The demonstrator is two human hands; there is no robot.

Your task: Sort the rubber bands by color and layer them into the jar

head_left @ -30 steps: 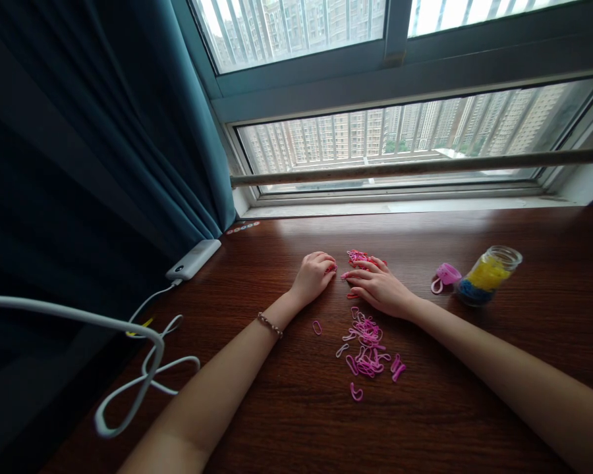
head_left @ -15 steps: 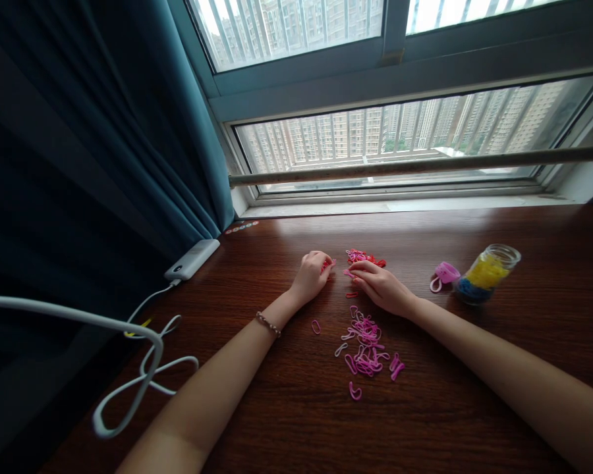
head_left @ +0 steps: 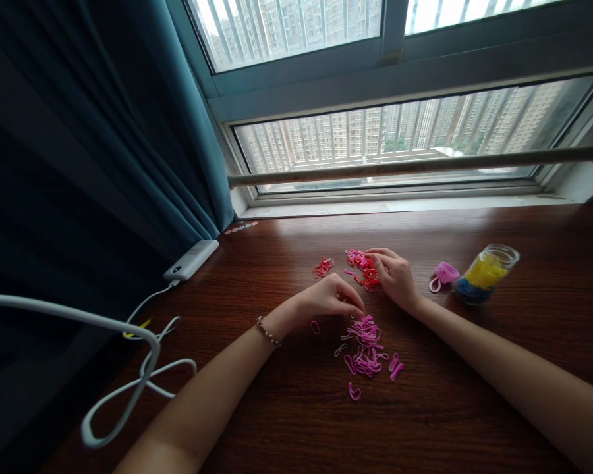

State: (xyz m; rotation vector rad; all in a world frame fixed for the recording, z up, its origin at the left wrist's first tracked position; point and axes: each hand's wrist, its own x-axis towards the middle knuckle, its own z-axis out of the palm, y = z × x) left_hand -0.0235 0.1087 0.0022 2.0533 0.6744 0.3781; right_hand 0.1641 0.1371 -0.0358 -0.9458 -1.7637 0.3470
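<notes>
My left hand (head_left: 337, 296), with a beaded bracelet on its wrist, is at the top edge of a pile of magenta clips (head_left: 368, 355). Its fingers are pinched together, and anything between the fingertips is too small to name. Against the right side of a mixed red and pink pile (head_left: 363, 266) is my right hand (head_left: 394, 273), its fingers bent and closed over the edge of the pile; what they grip is hidden. A smaller red and pink pile (head_left: 323, 267) lies beyond my left hand. One pink clip (head_left: 315, 327) lies apart, below the left wrist.
At the right a glass jar (head_left: 487, 273) with yellow and blue pieces stands tilted beside a pink ring-shaped item (head_left: 446, 272). A white power bank (head_left: 192, 260) with a looped white cable (head_left: 151, 359) is at the left, near a blue curtain (head_left: 178, 131).
My left hand has moved from the small red pile down and right to the magenta pile. My right hand has shifted right and slightly up, uncovering more of the mixed pile.
</notes>
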